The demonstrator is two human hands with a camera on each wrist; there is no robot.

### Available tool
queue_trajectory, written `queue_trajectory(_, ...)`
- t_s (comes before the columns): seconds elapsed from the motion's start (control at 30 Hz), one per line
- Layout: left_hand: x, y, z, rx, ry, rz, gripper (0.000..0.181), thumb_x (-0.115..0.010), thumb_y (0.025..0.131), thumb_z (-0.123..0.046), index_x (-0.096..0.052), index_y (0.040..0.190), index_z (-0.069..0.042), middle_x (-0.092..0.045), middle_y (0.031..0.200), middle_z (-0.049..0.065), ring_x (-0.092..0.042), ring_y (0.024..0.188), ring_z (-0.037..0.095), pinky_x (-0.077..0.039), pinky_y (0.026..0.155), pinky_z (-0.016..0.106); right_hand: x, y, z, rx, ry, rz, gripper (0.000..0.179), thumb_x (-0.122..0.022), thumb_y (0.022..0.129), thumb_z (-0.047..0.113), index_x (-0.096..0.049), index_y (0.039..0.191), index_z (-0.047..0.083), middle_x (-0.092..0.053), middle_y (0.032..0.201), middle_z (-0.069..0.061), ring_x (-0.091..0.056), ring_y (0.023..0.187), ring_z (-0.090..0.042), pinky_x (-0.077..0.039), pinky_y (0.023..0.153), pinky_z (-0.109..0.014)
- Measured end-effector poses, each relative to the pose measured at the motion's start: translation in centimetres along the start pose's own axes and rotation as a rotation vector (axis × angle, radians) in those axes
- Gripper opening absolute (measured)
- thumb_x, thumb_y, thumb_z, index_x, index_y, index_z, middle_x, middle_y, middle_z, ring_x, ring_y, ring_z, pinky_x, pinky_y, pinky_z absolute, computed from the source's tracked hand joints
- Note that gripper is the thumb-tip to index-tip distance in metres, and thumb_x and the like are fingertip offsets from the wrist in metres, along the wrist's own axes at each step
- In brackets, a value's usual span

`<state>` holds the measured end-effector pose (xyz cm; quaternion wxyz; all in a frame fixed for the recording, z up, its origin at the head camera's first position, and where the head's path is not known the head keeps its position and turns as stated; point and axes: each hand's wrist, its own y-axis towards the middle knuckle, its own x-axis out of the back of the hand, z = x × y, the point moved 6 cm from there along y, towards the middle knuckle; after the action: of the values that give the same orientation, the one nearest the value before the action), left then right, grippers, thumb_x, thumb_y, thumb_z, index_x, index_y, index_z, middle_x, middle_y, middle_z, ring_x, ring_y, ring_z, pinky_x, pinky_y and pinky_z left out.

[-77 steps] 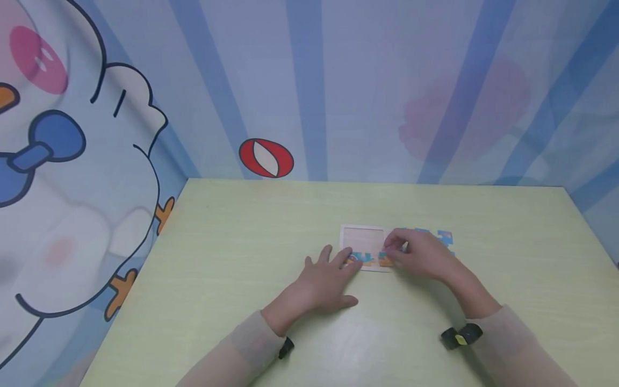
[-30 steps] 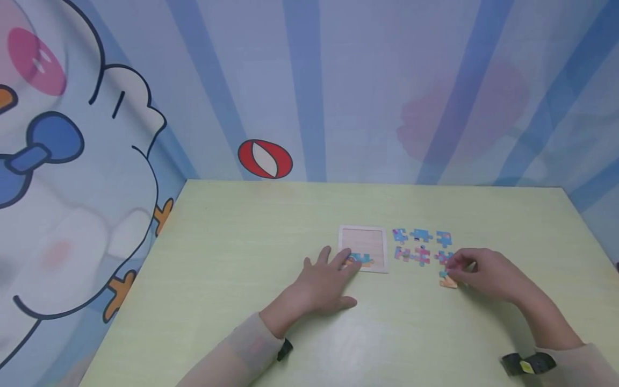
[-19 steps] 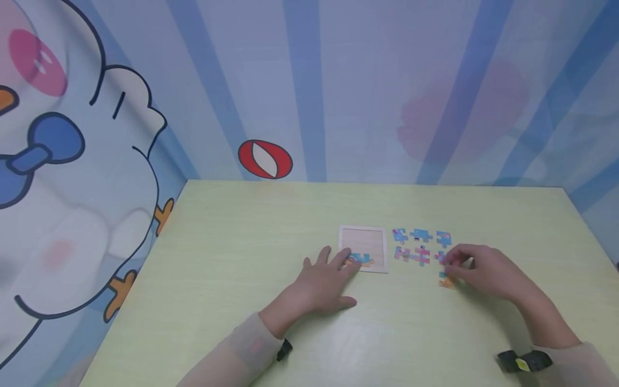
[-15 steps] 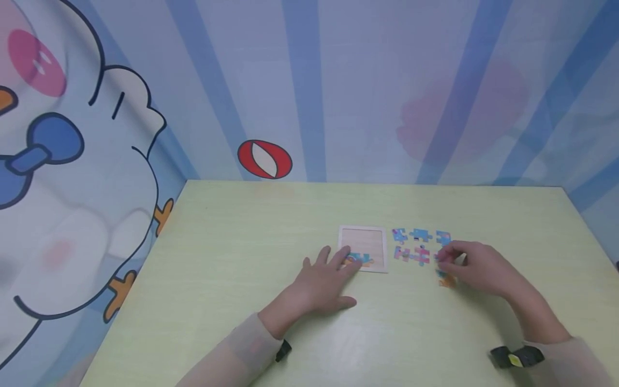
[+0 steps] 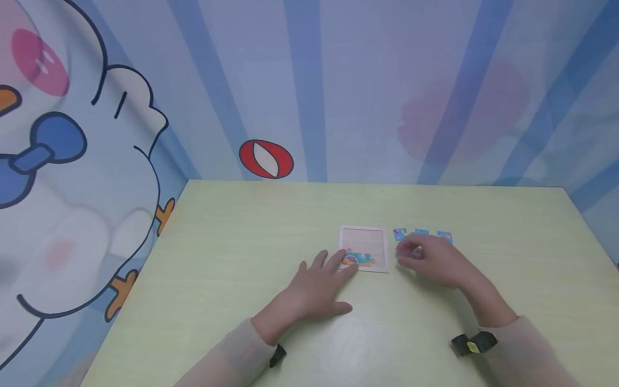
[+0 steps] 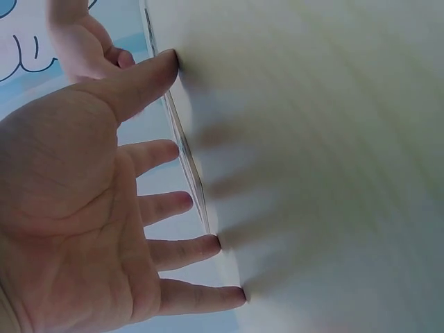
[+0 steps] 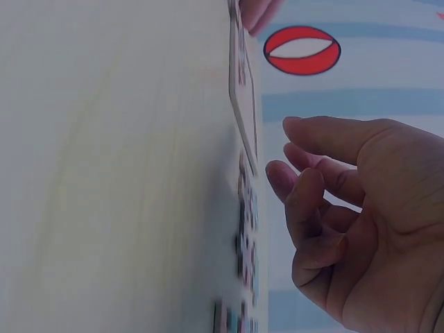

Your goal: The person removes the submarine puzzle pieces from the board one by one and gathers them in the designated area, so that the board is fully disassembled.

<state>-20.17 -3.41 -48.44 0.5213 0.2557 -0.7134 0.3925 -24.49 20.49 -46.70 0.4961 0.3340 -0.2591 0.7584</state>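
A square puzzle tray (image 5: 385, 250) with a pale rim lies flat on the table. Blue and orange puzzle pieces (image 5: 364, 258) fill part of its near side; bare wood shows behind them. My left hand (image 5: 316, 290) is spread, some fingertips at the tray's near left corner, with the thumb on the table. My right hand (image 5: 437, 260) hovers just right of the tray, over loose puzzle pieces (image 5: 400, 234). In the right wrist view its thumb and loosely bent fingers stand apart with nothing seen between them. This hand hides some of the pieces.
Blue pieces (image 5: 445, 235) lie in a row behind my right hand. The pale green table (image 5: 251, 231) ends at a blue striped backdrop (image 5: 362, 97) at the back. A large cartoon figure (image 5: 96, 177) is printed on the left.
My right hand has left the pieces at the far right and moved left toward the tray. An orange piece it held earlier now lies at the right. The left hand has barely shifted.
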Motion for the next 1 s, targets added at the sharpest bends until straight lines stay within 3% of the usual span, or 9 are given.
queue_trajectory(0.2,-0.2,0.1,0.2,-0.007,0.012,0.005,0.086,-0.065,0.095,-0.063,-0.028,0.166,-0.032,-0.015,0.173,0.002,-0.020,0.155,0.042,-0.032,0.111,0.071,-1.7,2.0,2.1,0.048,-0.011,0.015,0.024,-0.076,0.094,0.020,-0.074,0.114,0.007,-0.070,0.095,0.003,-0.062,0.084,-0.015,-0.051,0.079,-0.038)
queue_trajectory(0.33,-0.1,0.1,0.1,-0.015,0.009,0.009,0.086,-0.065,0.095,-0.063,-0.028,0.166,-0.031,-0.017,0.173,0.003,-0.020,0.154,0.043,-0.033,0.110,0.071,-2.6,2.8,2.8,0.030,-0.001,0.042,0.027,-0.077,0.093,0.020,-0.074,0.115,0.006,-0.070,0.097,0.002,-0.064,0.090,-0.017,-0.051,0.084,-0.042)
queue_trajectory(0.67,0.1,0.0,0.1,-0.011,0.028,0.020,0.085,-0.064,0.095,-0.064,-0.028,0.165,-0.032,-0.018,0.173,0.001,-0.022,0.154,0.041,-0.036,0.110,0.068,-4.3,4.0,3.1,-0.021,-0.064,0.070,0.028,-0.080,0.088,0.022,-0.075,0.112,0.007,-0.069,0.100,-0.002,-0.061,0.093,-0.021,-0.052,0.088,-0.047)
queue_trajectory(1.0,0.3,-0.1,0.0,-0.012,0.033,0.014,0.084,-0.065,0.095,-0.063,-0.031,0.165,-0.032,-0.021,0.172,0.001,-0.023,0.153,0.041,-0.037,0.109,0.069,-4.5,4.2,3.1,-0.032,-0.069,0.067,0.024,-0.081,0.087,0.020,-0.073,0.106,0.007,-0.068,0.099,-0.002,-0.060,0.093,-0.022,-0.050,0.090,-0.048)
